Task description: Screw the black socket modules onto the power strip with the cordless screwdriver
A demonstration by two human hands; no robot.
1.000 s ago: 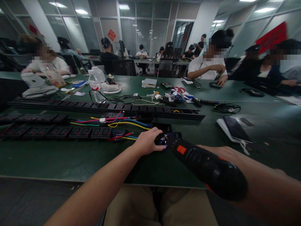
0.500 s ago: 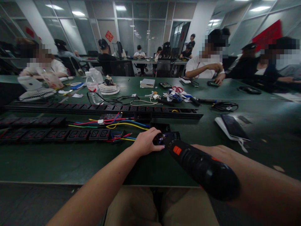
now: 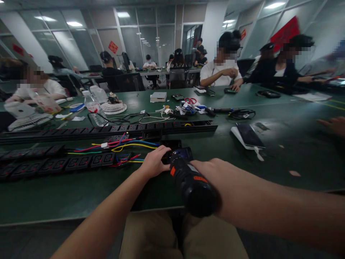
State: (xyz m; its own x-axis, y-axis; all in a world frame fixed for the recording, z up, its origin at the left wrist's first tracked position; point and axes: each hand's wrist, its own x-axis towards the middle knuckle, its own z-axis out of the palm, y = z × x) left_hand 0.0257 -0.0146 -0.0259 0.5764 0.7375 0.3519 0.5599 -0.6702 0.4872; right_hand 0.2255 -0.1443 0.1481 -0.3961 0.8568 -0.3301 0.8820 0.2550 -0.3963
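My right hand [image 3: 208,171] is closed round a black and orange electric screwdriver [image 3: 190,181], whose tip points down into a small black socket module [image 3: 180,154] on the green table [image 3: 81,190]. My left hand [image 3: 154,162] rests on the left side of that module, fingers curled over it and holding it down. Coloured wires [image 3: 121,144] run from the module leftward to rows of black socket strips [image 3: 81,162].
A long black power strip [image 3: 134,127] lies across the table behind the module. A tablet on a white pad [image 3: 248,135] lies to the right. Fans, a bottle, scissors and cables sit farther back. Other people sit around the table; someone's hand [image 3: 334,124] shows at the right edge.
The view has swung right and tilted. The screwdriver now stands steeper over the module, with my right hand more in view. My left hand stays on the module.
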